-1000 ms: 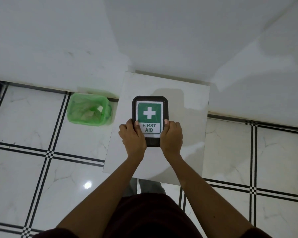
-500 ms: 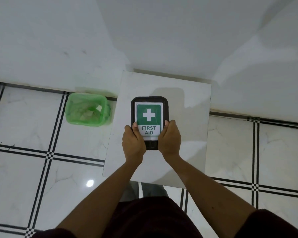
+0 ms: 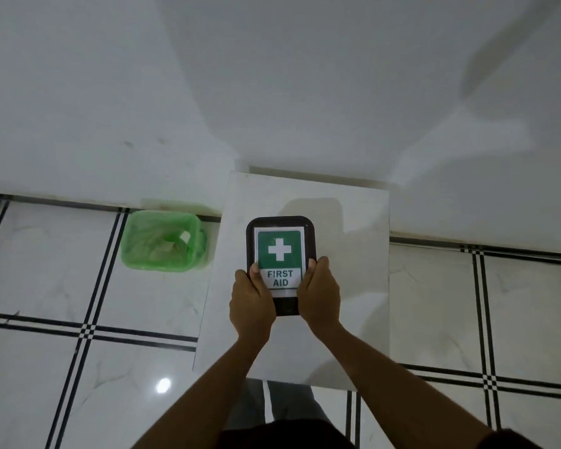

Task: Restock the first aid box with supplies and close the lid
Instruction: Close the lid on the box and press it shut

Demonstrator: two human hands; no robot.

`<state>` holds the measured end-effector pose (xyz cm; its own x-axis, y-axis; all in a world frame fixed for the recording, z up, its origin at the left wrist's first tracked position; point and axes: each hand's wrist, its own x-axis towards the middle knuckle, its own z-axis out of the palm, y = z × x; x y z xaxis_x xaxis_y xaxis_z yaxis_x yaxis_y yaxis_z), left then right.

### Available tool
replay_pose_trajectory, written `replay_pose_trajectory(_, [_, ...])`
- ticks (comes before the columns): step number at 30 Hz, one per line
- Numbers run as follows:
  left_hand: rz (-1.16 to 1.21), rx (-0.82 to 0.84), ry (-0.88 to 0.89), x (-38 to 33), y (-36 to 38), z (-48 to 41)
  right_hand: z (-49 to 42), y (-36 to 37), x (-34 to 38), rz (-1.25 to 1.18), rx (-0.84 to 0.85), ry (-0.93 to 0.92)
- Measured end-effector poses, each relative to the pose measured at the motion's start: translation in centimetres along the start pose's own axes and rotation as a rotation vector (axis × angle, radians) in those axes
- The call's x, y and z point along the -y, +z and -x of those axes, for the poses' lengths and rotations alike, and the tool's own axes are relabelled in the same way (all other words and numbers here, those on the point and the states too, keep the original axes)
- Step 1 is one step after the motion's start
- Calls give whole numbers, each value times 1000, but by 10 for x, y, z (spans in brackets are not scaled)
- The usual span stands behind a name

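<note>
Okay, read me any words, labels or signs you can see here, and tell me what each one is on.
"FIRST AID": green letters on the white lower band of the label on the first aid box lid.
White cross on green: same label, no words.
Green basket: a pale tag inside, nothing readable.

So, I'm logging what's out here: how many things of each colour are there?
Black: 1, first aid box, lid on, held by left hand and right hand
Green: 1, basket
White: 1, table
Total: 3
</note>
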<state>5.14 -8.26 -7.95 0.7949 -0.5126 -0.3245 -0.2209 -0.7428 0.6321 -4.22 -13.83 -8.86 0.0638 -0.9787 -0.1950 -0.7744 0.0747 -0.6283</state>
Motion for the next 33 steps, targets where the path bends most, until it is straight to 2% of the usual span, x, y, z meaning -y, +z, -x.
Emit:
replay_pose_trajectory(5, [3, 12, -10, -6, -9, -17, -12, -10, 3, 62, 59, 11])
replay_pose_trajectory(10, [158, -8, -36, -29, -8, -42, -34, -4, 16, -175, -31, 131])
replay_pose_trajectory(17, [141, -37, 49, -23, -4, -45, -34, 6, 14, -199, -119, 23])
replay_pose_trajectory(25, [73, -24, 65, -26, -4, -47, -35, 7, 13, -230, -91, 49])
replay_pose_trajectory(27, [9, -56, 135, -29, -3, -46, -32, 6, 22, -111, -122, 9])
replay_pose_trajectory(29, [-54, -7, 283, -29, -3, -46, -29, 7, 26, 37, -125, -111])
replay_pose_trajectory(31, [-146, 100, 447, -25, -2, -48, -29, 8, 23, 153, -28, -257])
replay_pose_trajectory(33, [-236, 180, 521, -22, -1, -51, -32, 11, 19, 221, 55, -363])
